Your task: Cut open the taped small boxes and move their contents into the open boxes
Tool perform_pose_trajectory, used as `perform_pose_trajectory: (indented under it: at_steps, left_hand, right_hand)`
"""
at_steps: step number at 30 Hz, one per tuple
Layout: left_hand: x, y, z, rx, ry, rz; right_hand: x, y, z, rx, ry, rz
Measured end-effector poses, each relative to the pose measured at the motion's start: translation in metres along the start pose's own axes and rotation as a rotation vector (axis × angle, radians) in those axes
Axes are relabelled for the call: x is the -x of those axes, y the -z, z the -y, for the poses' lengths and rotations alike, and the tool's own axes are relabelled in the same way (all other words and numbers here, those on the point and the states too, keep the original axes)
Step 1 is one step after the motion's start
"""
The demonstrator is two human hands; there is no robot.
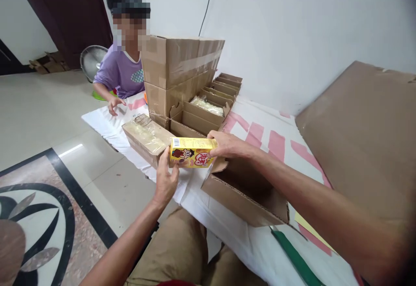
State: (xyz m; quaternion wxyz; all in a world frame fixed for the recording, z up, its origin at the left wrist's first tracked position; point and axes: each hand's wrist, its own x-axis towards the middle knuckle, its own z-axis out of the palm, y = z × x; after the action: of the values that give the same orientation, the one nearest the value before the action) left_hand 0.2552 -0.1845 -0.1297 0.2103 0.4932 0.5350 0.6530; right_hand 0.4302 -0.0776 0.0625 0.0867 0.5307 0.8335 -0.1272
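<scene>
A small yellow carton (191, 151) with a cartoon face and a barcode is held between both my hands. My left hand (165, 181) grips its left end from below, fingers curled on it. My right hand (227, 144) pinches its right end from above. The carton hovers over the near edge of a white sheet (247, 242) on the floor, between a plastic-wrapped pack (147, 138) on the left and an empty shallow cardboard tray (247, 195) on the right.
A row of open cardboard trays (208, 104) runs back to the wall, one holding a wrapped pack, beside two stacked taped boxes (177, 71). Another person in a purple shirt (121, 71) sits behind them, hand on the sheet. A large cardboard flap (367, 134) rises at right.
</scene>
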Motion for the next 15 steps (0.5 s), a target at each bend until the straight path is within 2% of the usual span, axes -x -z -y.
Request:
perform_pose_trajectory:
  at_steps: [3,6,11,15]
  left_hand:
    - [0.024,-0.017,0.01,-0.123,-0.059,0.018]
    - [0.037,-0.024,0.019,-0.096,0.013,0.101]
    - [0.023,-0.029,0.026,0.045,0.272,0.188]
    - [0.015,-0.052,0.024,0.189,0.361,0.219]
  right_hand:
    - [-0.007,-0.005,0.001,0.096,-0.06,-0.001]
    - [-0.003,-0.005,0.003,0.154,-0.119,0.01]
    - [0.008,0.003,0.004,0.265,-0.248,-0.004]
    - [0.002,-0.006,0.007,0.287,-0.277,-0.03]
